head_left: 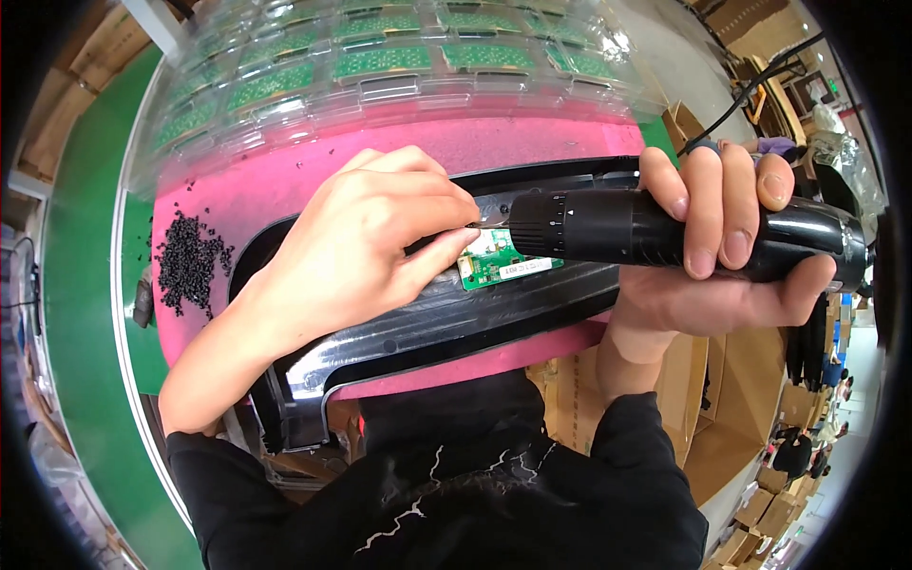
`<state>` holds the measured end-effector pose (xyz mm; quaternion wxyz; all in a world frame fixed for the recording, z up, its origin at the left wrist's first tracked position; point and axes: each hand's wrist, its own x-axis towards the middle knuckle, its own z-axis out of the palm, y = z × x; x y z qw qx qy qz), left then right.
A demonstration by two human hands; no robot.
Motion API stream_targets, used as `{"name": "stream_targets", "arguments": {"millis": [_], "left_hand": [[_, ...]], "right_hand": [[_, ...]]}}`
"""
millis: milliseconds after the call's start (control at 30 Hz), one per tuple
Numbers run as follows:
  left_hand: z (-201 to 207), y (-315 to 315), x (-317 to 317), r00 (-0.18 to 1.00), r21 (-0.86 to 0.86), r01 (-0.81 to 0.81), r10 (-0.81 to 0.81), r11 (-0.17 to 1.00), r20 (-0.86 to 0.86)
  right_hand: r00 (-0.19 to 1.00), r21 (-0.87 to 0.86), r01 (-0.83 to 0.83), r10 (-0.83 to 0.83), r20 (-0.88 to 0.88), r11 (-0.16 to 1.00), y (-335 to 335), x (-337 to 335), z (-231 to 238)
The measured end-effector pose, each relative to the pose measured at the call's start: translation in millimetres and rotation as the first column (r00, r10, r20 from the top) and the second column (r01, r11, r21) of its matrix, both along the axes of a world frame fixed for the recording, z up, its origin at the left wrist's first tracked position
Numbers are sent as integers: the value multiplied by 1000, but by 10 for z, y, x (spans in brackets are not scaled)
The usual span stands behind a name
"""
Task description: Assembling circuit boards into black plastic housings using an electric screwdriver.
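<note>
Circuit board [496,265]: small and green with a white label; it lies on the long black plastic panel [427,328] just right of the picture's middle, its left part hidden under the fingertips of the left hand.
Electric screwdriver [655,231]: black and cylindrical, lying nearly level from 3 o'clock toward the middle; its tip meets the upper left corner of the circuit board, though the exact contact is hidden by fingers.
Right hand [722,256]: its grip is clamped around the body of the electric screwdriver, fingers folded over the top, thumb underneath.
Left hand [370,247]: comes in from 7 o'clock; thumb and forefinger are pinched together at the screwdriver's tip; what they pinch cannot be told.
Black plastic panel: curved, stretching from 7 o'clock to 2 o'clock across the pink foam pad [285,180].
Black screws [190,261]: a loose heap on the pink foam pad at 9 o'clock, well apart from the hands.
Clear trays [380,66]: at 12 o'clock, holding rows of green boards.
Surface [85,285]: green, seen at 9 o'clock.
Cardboard boxes [712,399]: at 4 o'clock, below the right forearm.
</note>
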<state>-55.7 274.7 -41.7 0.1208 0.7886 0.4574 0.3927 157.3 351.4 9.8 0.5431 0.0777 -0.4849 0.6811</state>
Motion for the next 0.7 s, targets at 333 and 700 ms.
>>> {"name": "stream_targets", "arguments": {"millis": [333,700], "left_hand": [[28,11,-12,991,-5,37,-37,999,-126],[-5,-23,-40,966,-169,-34,-11,985,-259]], "right_hand": [[998,17,-67,67,7,998,-10,28,25],[901,239,25,-125,415,971,217,341,-13]]}}
